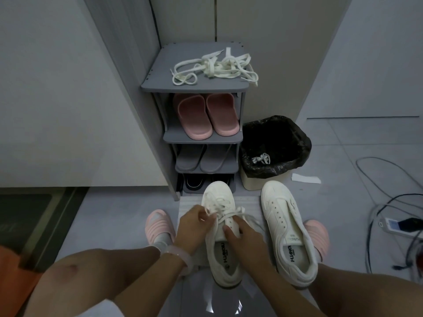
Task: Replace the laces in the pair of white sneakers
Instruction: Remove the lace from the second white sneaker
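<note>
Laced sneaker (223, 234) sits on the floor mat (190, 207) between the person's feet. Left hand (191, 227) pinches a lace strand (225, 210) near the upper eyelets, fingers curled together. Right hand (243, 236) grips the tongue area, fingers curled. Unlaced sneaker (288, 232) lies just beside it (eyelets bare). Loose laces (215, 67) lie atop the shoe rack (160, 74).

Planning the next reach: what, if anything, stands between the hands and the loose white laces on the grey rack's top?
Nothing visible. From the left hand and right hand, the space up to the loose white laces on the grey shoe rack looks open.
</note>
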Available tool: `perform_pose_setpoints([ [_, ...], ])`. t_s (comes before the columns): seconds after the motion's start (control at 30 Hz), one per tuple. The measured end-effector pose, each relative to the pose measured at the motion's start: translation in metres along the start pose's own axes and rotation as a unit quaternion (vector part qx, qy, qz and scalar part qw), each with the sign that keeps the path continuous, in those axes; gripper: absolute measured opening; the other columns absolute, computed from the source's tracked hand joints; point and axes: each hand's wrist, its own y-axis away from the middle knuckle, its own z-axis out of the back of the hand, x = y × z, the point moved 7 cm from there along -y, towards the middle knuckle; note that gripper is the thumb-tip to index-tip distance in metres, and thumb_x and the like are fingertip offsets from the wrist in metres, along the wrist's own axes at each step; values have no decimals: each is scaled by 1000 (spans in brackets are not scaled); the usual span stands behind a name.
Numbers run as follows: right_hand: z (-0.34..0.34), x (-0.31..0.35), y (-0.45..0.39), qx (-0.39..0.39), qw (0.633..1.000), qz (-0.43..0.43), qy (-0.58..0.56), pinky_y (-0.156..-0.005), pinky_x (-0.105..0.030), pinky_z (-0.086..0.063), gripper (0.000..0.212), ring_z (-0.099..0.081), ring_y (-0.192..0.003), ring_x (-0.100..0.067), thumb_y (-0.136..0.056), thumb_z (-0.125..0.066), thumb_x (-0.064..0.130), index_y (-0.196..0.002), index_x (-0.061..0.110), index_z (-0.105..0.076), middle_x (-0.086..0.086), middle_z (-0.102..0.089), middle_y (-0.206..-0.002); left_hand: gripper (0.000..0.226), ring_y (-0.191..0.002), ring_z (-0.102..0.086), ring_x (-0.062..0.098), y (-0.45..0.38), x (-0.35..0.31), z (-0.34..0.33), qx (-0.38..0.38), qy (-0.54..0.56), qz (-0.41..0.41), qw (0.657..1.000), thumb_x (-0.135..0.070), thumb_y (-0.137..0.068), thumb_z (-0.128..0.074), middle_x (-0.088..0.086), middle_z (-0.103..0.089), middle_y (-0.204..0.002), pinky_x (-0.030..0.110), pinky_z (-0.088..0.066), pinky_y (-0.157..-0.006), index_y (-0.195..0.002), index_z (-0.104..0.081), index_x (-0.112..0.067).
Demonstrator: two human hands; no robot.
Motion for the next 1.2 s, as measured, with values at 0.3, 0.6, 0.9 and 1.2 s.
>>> perform_pose_setpoints([
  [0.3, 0, -3, -3, -7, 1000, -11, -1, -96, -27, -39, 52, -51, -120, -19, -90, -49, 49, -139, 32, -40, -1, -55, -131, 15, -66, -46, 17, -19, -14, 55, -219, 59, -1, 974, -11, -88, -59, 1, -51, -66, 21, -28, -55, -78, -61, -1],
  [0.6, -1, -2, -2, -6, 1000, -3, 19, -88, -25, -38, 49, -51, -118, -19, -91, -45, 50, -138, 35, -39, 2, -55, -130, 13, -68, -48, 11, -4, -5, -2, 18, -53, -43, 997, -11, -84, -64, -1, -55, -72, 4, -34, -58, -74, -55, -12],
  [0.9, -2, -2, -3, -8, 1000, 2, 20, -88, -25, -37, 50, -51, -117, -18, -91, -47, 49, -138, 33, -40, 1, -55, -130, 11, -67, -49, 10, -16, -20, 39, -119, 10, -45, 992, -17, -88, -61, -4, -57, -74, 14, -33, -55, -93, -64, -8],
  [1.2, -1, -2, -3, -11, 1000, 8, 17, -89, -25, -38, 50, -51, -118, -18, -91, -47, 49, -138, 33, -39, 2, -55, -131, 10, -74, -50, 12, -7, -16, 5, 21, -89, -55, 994, -10, -85, -62, 6, -63, -80, 12, -28, -59, -83, -64, 0],
])
